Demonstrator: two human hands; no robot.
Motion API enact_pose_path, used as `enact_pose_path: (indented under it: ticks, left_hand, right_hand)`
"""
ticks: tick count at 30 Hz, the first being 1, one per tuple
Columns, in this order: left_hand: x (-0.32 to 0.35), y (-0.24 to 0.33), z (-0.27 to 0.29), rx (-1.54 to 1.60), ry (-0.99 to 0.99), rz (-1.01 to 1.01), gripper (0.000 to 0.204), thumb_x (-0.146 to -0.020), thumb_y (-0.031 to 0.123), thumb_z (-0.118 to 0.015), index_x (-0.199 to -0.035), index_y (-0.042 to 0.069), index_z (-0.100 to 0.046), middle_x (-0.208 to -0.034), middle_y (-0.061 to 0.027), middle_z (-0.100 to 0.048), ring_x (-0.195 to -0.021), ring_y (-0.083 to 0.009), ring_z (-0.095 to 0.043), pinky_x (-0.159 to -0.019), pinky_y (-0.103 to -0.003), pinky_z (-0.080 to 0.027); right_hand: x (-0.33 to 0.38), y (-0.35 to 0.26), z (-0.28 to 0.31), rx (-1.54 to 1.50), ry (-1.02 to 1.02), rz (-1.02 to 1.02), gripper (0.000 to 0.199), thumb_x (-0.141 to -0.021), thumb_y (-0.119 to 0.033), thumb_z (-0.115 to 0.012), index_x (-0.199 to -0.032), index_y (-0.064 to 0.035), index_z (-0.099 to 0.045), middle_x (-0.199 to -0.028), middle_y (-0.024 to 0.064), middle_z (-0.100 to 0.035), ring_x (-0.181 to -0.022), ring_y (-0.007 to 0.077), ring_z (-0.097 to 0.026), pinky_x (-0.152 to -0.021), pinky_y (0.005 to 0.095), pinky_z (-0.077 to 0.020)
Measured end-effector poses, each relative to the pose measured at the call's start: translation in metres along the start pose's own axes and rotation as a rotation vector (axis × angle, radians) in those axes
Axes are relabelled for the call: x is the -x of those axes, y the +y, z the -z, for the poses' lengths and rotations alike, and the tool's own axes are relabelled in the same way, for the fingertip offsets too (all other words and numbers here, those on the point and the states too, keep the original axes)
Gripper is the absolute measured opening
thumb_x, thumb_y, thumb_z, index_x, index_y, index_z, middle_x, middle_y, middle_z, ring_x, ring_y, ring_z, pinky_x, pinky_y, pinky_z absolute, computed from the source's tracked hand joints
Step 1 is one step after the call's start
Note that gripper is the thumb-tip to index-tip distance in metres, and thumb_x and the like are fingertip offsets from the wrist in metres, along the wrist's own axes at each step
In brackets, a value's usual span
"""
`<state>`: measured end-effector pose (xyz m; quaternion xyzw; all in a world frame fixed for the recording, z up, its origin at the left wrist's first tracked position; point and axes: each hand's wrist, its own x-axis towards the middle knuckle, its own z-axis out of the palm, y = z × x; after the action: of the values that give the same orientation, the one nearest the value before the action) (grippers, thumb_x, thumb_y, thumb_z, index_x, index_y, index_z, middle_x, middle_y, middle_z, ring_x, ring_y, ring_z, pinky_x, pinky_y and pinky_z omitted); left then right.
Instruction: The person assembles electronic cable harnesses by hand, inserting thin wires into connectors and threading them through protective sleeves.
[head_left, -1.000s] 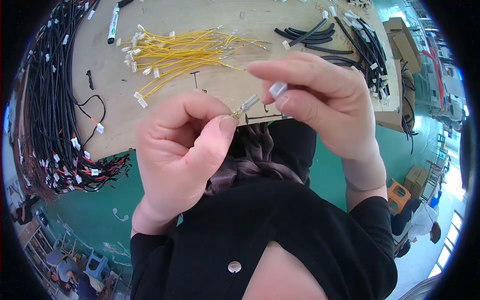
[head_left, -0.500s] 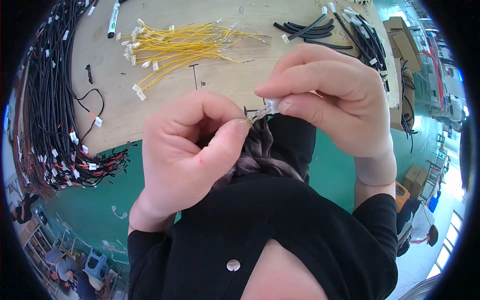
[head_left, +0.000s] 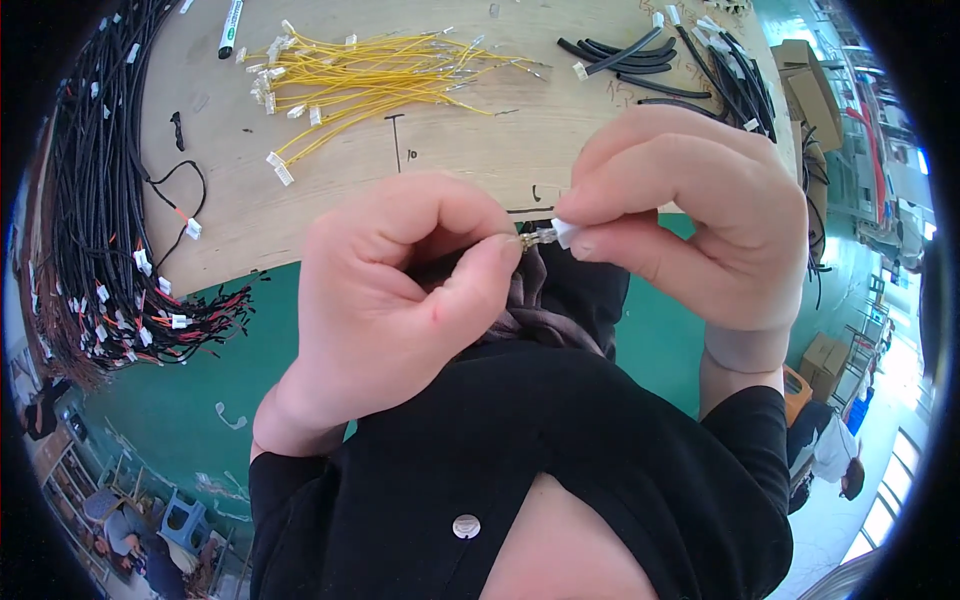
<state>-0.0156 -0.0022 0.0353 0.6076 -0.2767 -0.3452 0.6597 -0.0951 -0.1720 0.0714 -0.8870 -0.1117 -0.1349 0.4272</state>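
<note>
My left hand [head_left: 400,290] is closed in a pinch on several small metal crimp terminals [head_left: 539,238], whose tips stick out between thumb and forefinger. A trace of yellow shows at their base; the rest is hidden in the hand. My right hand [head_left: 700,215] pinches a small white connector housing [head_left: 565,233] between thumb and fingertips. The terminal tips meet the housing's left side; how deep they sit I cannot tell. Both hands are held above my lap, just off the table's near edge. Beyond them lies a bundle of yellow wires [head_left: 385,80] with white connectors at one end.
The wooden table [head_left: 230,220] stretches out in front. A thick bundle of black cables [head_left: 105,180] hangs over its left side. Short black tubes [head_left: 630,62] and black cables [head_left: 735,80] lie at far right. A marker [head_left: 230,30] lies at far left. Cardboard boxes [head_left: 808,90] stand beyond the right edge.
Both hands have shifted slightly right in the picture, the terminals and housing with them. The terminals now lie more level, and the gap between the two hands' fingertips looks a little narrower.
</note>
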Motion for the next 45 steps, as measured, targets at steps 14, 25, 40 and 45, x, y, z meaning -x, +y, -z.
enact_pose_path:
  ticks: [14,25,40,45]
  left_hand:
    - [-0.003,-0.001,-0.003,0.1,-0.036,0.047,0.004,-0.072,-0.003,-0.051,-0.069,-0.001,-0.053,-0.059,0.0016,-0.051,-0.052,-0.0012,-0.044,-0.046,-0.015,-0.035]
    - [0.0,0.001,-0.003,0.282,-0.117,0.288,0.002,-0.072,0.001,-0.053,-0.071,-0.001,-0.052,-0.064,0.0015,-0.049,-0.056,-0.0021,-0.041,-0.049,-0.015,-0.03]
    - [-0.006,-0.014,-0.004,0.395,-0.044,0.177,0.011,-0.078,0.01,-0.052,-0.081,0.0,-0.052,-0.068,-0.0008,-0.05,-0.059,-0.003,-0.04,-0.052,-0.015,-0.031]
    - [-0.007,-0.02,-0.004,0.459,-0.043,0.209,0.004,-0.076,0.003,-0.052,-0.075,0.0,-0.054,-0.064,0.0026,-0.051,-0.055,-0.0005,-0.042,-0.048,-0.015,-0.032]
  right_hand:
    - [0.008,0.005,-0.006,-0.203,0.036,-0.194,0.017,-0.055,0.008,-0.063,-0.07,0.0022,-0.06,-0.068,0.0111,-0.056,-0.059,0.0158,-0.054,-0.051,0.0212,-0.0399]
    - [0.014,-0.001,-0.019,-0.311,0.087,-0.292,0.017,-0.059,0.009,-0.06,-0.075,0.003,-0.057,-0.07,0.0097,-0.055,-0.058,0.0136,-0.052,-0.051,0.02,-0.04]
    - [0.017,0.005,-0.048,-0.757,0.484,-0.569,0.01,-0.078,-0.003,-0.053,-0.082,0.0055,-0.05,-0.074,0.0102,-0.053,-0.054,0.0088,-0.045,-0.046,0.0188,-0.0364]
    - [0.019,0.008,-0.052,-0.673,0.489,-0.425,0.01,-0.079,-0.005,-0.052,-0.082,0.0036,-0.049,-0.072,0.0116,-0.052,-0.053,0.0082,-0.044,-0.046,0.0185,-0.0358]
